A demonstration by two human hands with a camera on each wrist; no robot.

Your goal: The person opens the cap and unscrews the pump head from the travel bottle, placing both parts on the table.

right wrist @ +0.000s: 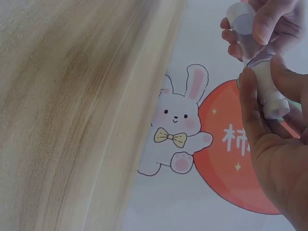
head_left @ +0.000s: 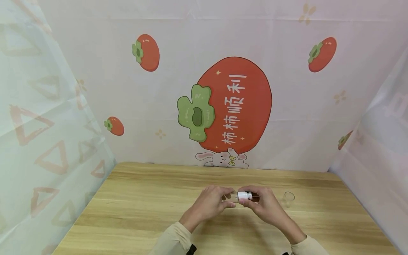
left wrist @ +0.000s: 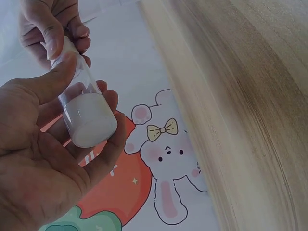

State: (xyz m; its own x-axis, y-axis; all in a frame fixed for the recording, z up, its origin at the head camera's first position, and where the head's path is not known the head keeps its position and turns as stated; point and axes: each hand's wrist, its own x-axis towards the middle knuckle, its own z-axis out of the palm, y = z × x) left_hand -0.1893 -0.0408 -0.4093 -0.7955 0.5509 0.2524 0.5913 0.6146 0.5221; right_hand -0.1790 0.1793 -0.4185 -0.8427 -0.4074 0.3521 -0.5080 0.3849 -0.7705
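Observation:
A small clear bottle [left wrist: 89, 118] with white contents at its base lies in the left hand [left wrist: 45, 130], thumb on one side and fingers curled round the other. The right hand [right wrist: 276, 139] pinches the white top part [right wrist: 265, 82] between thumb and fingers. In the head view the left hand [head_left: 210, 203] and right hand [head_left: 267, 205] meet over the table, the bottle held sideways between them with its white part [head_left: 243, 196] by the right fingertips. Whether the top is attached or loose cannot be told.
A clear round object [head_left: 288, 200] with a dark rim stands on the wooden table [head_left: 143, 205], right of the right hand. Behind the table hangs a pale cloth [head_left: 287, 141] printed with persimmons and a rabbit; similar cloths hang at both sides.

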